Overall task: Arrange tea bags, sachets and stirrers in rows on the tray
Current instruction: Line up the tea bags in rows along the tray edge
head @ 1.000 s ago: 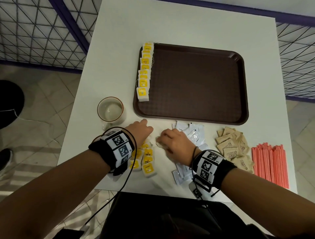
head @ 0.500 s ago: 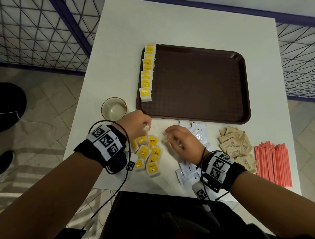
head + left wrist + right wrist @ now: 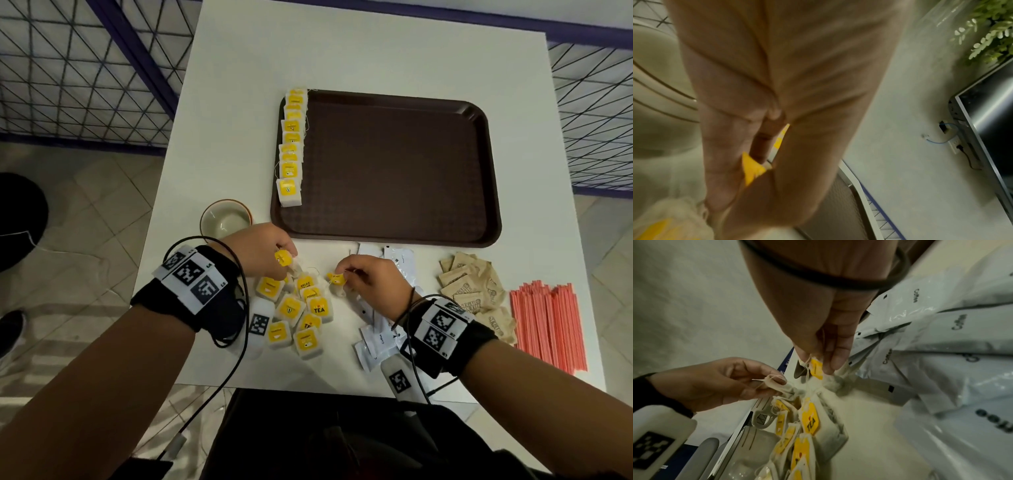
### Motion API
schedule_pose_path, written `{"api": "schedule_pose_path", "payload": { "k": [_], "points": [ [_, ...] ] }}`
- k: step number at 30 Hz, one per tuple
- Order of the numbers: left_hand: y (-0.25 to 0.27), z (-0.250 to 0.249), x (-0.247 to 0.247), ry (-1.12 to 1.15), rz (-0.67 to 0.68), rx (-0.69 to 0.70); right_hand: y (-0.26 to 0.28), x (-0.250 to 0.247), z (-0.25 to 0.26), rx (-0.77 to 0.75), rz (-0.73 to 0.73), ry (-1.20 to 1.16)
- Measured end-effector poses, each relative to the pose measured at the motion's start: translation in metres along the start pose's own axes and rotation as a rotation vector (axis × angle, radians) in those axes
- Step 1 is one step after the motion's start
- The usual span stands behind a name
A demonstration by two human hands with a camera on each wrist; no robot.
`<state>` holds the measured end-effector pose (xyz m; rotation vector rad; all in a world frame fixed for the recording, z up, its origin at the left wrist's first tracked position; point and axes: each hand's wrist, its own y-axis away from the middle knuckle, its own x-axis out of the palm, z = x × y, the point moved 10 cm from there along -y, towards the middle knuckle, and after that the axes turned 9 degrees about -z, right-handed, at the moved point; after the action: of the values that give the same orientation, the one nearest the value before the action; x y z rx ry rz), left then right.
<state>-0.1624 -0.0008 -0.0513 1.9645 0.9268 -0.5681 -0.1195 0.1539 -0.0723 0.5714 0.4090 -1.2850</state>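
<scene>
A brown tray lies on the white table, with a row of several yellow-tagged tea bags along its left edge. In front of the tray sits a loose pile of tea bags. My left hand pinches one tea bag by its yellow tag, just above the pile. My right hand pinches another tea bag by its tag. Strings run between the two bags and the pile. White coffee sachets, brown sugar sachets and red stirrers lie to the right.
A cup stands left of the tray's near corner, close to my left hand. The table's front edge is just behind the pile. A wire fence runs along the table's far and left sides.
Both hands have risen from the pile, each lifting a tea bag by its tag. The hands have drawn slightly apart.
</scene>
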Motion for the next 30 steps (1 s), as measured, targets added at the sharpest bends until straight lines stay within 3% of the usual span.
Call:
{"api": "schedule_pose_path", "payload": {
  "k": [15,22,30],
  "points": [
    [-0.020,-0.009,0.008,-0.252,-0.055,0.053,0.012,0.040,0.004,-0.033,0.200,0.214],
    [-0.005,-0.003,-0.033,0.088,-0.299,0.060,0.016,0.026,0.005,-0.010,0.203,0.101],
    [-0.019,-0.006,-0.058,0.208,-0.393,0.047,0.023,0.017,0.000,0.077,0.155,-0.087]
  ]
}}
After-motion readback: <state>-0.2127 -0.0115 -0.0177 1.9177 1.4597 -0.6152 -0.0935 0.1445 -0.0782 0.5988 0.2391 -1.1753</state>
